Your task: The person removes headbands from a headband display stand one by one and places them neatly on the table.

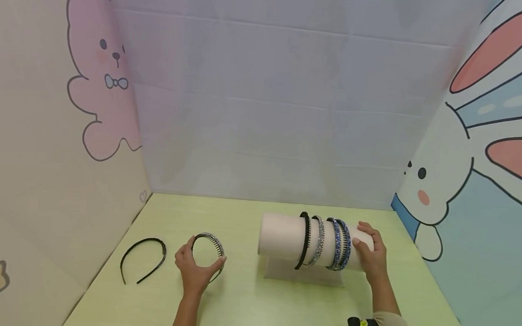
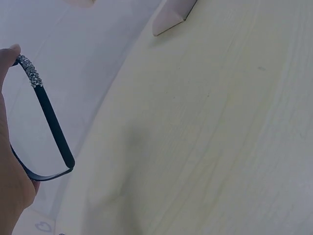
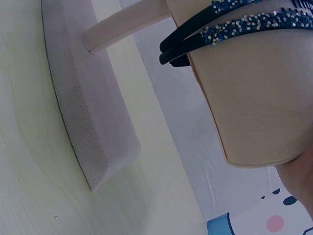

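In the head view, my left hand (image 1: 195, 272) holds a headband (image 1: 218, 244) between thumb and fingers, just above the table. It is black with silver rhinestones (image 2: 31, 72) on its upper part, seen in the left wrist view. My right hand (image 1: 373, 258) grips the right end of a pale cylindrical headband stand (image 1: 282, 236), thumb in front and fingers over the top. Around the roll sit a black headband (image 1: 305, 241), a silver sparkly headband (image 1: 320, 239) and two blue rhinestone headbands (image 1: 347, 245). In the right wrist view the blue ones (image 3: 254, 25) lie near the gripped end.
Another black headband (image 1: 152, 239) lies on the pale yellow table (image 1: 234, 306), left of my left hand. The stand's flat base (image 1: 302, 272) rests on the table. A black bow-shaped item with a yellow centre (image 1: 363, 325) is by the right sleeve. Walls enclose three sides.
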Demonstrator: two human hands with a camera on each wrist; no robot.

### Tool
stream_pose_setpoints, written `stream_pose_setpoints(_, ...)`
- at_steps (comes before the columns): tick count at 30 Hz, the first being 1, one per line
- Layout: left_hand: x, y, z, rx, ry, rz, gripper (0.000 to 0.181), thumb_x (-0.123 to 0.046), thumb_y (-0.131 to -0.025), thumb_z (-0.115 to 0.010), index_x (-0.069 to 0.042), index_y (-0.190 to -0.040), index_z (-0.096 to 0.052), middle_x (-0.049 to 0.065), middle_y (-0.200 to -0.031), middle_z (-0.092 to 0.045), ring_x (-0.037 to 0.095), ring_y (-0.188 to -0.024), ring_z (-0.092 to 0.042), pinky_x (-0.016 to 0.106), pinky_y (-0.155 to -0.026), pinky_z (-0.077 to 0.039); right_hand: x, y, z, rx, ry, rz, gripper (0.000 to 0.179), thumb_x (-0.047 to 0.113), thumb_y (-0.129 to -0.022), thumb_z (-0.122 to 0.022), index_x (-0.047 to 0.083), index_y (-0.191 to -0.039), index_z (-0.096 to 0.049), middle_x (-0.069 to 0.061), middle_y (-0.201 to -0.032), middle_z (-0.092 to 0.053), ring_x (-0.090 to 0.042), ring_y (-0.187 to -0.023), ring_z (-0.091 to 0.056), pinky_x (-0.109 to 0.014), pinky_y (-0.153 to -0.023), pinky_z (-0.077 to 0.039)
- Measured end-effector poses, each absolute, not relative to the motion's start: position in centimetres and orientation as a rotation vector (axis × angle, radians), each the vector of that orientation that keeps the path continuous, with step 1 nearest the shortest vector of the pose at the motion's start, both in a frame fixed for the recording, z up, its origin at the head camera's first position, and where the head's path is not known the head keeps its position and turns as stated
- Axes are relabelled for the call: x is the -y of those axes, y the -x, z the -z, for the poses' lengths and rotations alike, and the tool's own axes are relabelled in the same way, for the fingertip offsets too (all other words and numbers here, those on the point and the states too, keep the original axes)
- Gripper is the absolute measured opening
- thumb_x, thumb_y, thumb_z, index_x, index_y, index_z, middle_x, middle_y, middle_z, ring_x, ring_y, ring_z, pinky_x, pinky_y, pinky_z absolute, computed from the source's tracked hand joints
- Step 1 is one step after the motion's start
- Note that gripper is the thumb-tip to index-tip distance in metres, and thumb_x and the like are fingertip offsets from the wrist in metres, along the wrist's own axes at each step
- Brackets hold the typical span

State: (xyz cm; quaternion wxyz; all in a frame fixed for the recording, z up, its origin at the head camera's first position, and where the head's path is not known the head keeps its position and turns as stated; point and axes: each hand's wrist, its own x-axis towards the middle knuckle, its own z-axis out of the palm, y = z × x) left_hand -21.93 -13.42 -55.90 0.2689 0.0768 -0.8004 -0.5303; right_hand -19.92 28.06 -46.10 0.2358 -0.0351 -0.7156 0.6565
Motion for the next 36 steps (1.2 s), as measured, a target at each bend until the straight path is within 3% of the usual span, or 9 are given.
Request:
stream_pose_setpoints(6,13.8,22.0,56.3,2.068,-0.278,1.331,0.099,-0.032,-0.048,-0.093,-0.009,-0.133,-0.048,0.017,-0.120,-0.037,0.036,-0.115,-0.027,0.054,-0.083,-0.034,-29.0,20.9,47.7,1.975,0.106,-1.797,0.033,-0.006,-0.085,-0.055,-0.005,-0.118,-0.050,0.002,-0.127,-0.048,-0.009,-0.113,-0.040,-0.028,-0.088,-0.029)
stream_pose_setpoints(13,14.6,22.6,57.1,1.985,-0.323,1.250,0.094,-0.028,-0.045,-0.094,-0.005,-0.126,-0.053,0.020,-0.117,-0.041,0.038,-0.113,-0.028,0.054,-0.087,-0.023,-29.0,20.9,47.9,1.950,0.093,-1.805,0.032,-0.005,-0.087,-0.055,-0.005,-0.118,-0.049,0.004,-0.127,-0.048,-0.011,-0.116,-0.039,-0.029,-0.089,-0.029)
stream_pose_setpoints(24,16.7,23.8,57.8,2.033,-0.568,1.346,0.094,-0.039,-0.051,-0.091,-0.009,-0.130,-0.049,0.016,-0.122,-0.032,0.036,-0.118,-0.020,0.058,-0.091,-0.018,-29.1,20.8,47.9,1.956,0.066,-1.786,0.031,-0.003,-0.086,-0.056,-0.005,-0.117,-0.051,0.005,-0.126,-0.049,-0.011,-0.118,-0.039,-0.030,-0.091,-0.028)
stream_pose_setpoints(36,18.2,25.4,59.1,2.194,-0.691,1.276,0.095,-0.037,-0.053,-0.090,-0.003,-0.130,-0.046,0.024,-0.124,-0.030,0.040,-0.117,-0.018,0.055,-0.094,-0.016,-29.0,21.0,48.1,1.948,0.074,-1.791,0.030,-0.003,-0.086,-0.055,-0.004,-0.116,-0.051,0.006,-0.125,-0.049,-0.013,-0.116,-0.039,-0.029,-0.089,-0.028)
